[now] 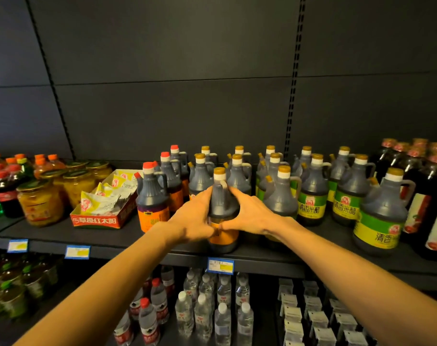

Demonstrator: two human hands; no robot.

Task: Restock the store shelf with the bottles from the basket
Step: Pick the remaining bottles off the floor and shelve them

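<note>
At centre frame our left hand (195, 216) and right hand (250, 213) wrap the orange-labelled vinegar jug (222, 208), standing at the shelf (262, 250) front. We should square its label forward, then let go gently.

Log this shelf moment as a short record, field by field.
held item: dark bottle with orange label, upright at the front edge of the shelf
left hand: grips the bottle's left side
right hand: grips the bottle's right side
neighbours left: red-capped bottles
neighbours right: green-label bottles
further left: carton of sachets, yellow jars
shelf below: water bottles
basket: not in view
</note>
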